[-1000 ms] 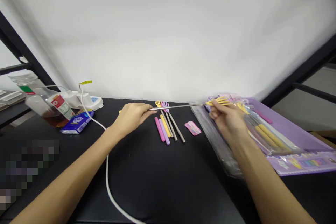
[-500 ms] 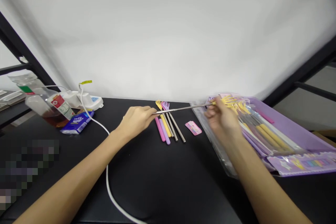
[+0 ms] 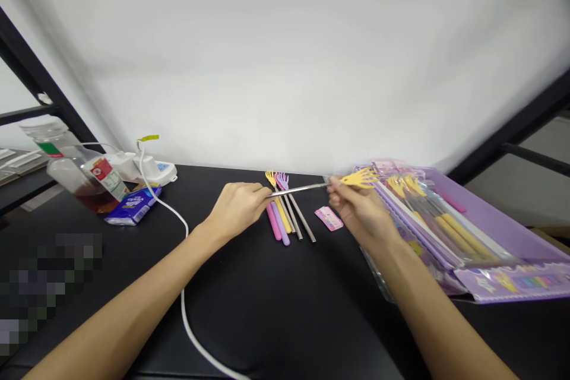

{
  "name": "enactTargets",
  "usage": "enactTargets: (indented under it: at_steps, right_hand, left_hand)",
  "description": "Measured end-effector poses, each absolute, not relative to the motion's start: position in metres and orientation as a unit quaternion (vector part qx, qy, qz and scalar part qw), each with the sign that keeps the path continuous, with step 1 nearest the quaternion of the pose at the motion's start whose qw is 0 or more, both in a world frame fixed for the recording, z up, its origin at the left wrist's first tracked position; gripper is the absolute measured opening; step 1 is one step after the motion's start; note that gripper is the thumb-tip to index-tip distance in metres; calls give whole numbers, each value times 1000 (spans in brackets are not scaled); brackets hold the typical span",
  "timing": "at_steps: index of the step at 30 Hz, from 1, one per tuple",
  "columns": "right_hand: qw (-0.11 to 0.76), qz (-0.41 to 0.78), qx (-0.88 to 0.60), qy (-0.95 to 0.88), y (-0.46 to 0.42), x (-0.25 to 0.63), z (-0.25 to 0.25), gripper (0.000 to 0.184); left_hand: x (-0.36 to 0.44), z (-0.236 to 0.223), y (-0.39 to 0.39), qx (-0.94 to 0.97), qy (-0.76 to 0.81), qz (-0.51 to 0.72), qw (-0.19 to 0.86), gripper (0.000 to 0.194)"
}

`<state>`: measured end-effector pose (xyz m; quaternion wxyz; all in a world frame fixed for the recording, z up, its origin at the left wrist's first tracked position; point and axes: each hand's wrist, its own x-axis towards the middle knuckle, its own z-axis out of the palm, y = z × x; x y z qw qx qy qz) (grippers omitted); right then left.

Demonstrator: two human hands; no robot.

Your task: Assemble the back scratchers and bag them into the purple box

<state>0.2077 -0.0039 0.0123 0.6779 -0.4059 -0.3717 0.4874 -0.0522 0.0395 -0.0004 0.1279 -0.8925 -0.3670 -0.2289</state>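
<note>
A back scratcher [image 3: 303, 189] with a yellow hand-shaped head and a thin metal rod stretches level between my hands above the black table. My left hand [image 3: 240, 206] pinches the rod's left end. Near the yellow head, the fingers of my right hand [image 3: 363, 214] are closed on the rod. Below it lie metal rods [image 3: 301, 217] with yellow, pink and purple claw heads. Beside these are a pink handle [image 3: 275, 224], a purple handle [image 3: 281, 227] and a yellow handle [image 3: 285, 218]. Small pink cards [image 3: 329, 218] rest to their right.
On the right, a purple tray [image 3: 494, 214] holds clear-bagged yellow back scratchers [image 3: 452, 225]. A bottle of brown liquid [image 3: 84, 175], a blue packet [image 3: 133, 206] and a white power strip [image 3: 164, 173] stand at left. A white cable [image 3: 183, 303] crosses the table.
My right hand has moved left and slightly down, bringing the yellow head away from the tray. The visible rod between my hands looks shorter. My left hand has barely moved.
</note>
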Motion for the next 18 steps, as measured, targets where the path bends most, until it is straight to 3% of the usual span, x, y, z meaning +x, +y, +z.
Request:
enactTargets:
  at_steps: [3, 8, 12, 18]
  right_hand:
    - [781, 390, -372, -316, 2, 230, 15, 37]
    - [803, 358, -354, -320, 4, 243, 21, 38]
    - [747, 411, -382, -356, -1, 222, 19, 38]
    - [594, 533, -412, -440, -8, 198, 11, 37]
  left_hand:
    - [-57, 3, 45, -867, -435, -214, 116, 23]
    - [-54, 8, 41, -863, -439, -214, 129, 25]
    - [-47, 5, 33, -867, -409, -246, 145, 23]
    - [-44, 3, 29, -875, -381, -252, 160, 22]
